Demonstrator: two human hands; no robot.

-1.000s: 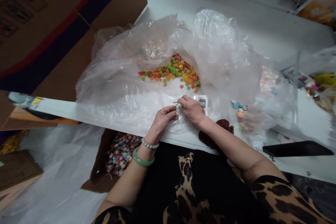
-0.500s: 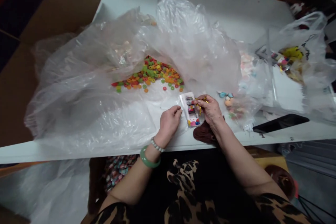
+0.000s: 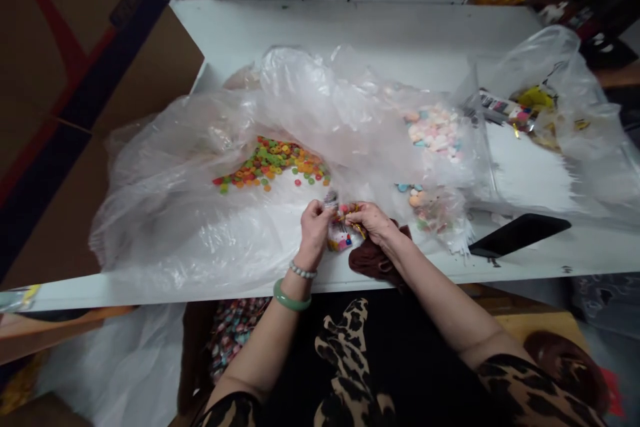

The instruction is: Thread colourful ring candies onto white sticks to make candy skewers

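Observation:
My left hand (image 3: pixel 315 225) pinches the top of a small printed clear packet (image 3: pixel 340 240) with coloured dots at its bottom. On the packet's other side, my right hand (image 3: pixel 369 219) is closed on gold twist ties (image 3: pixel 358 229), close to the packet's opening. Red and orange bits show between the two hands, too small to tell apart. A dark brown cloth (image 3: pixel 369 260) lies under my right wrist. Behind my left hand, ring-shaped candies (image 3: pixel 280 160) in red, green, orange and yellow spill from a large clear plastic bag (image 3: pixel 175 173).
Pastel candies (image 3: pixel 435 133) lie under plastic at the right, with a small bag of candies (image 3: pixel 433 210) in front. A black phone (image 3: pixel 520 235) leans near the table edge. Beyond stands a clear bin of white strips (image 3: pixel 530 167). A cardboard box (image 3: pixel 165 47) rises at the left.
The view has shifted, showing more of the table's back. My left hand has taken hold of the packet, which is now raised between both hands. The gold ties have come against it.

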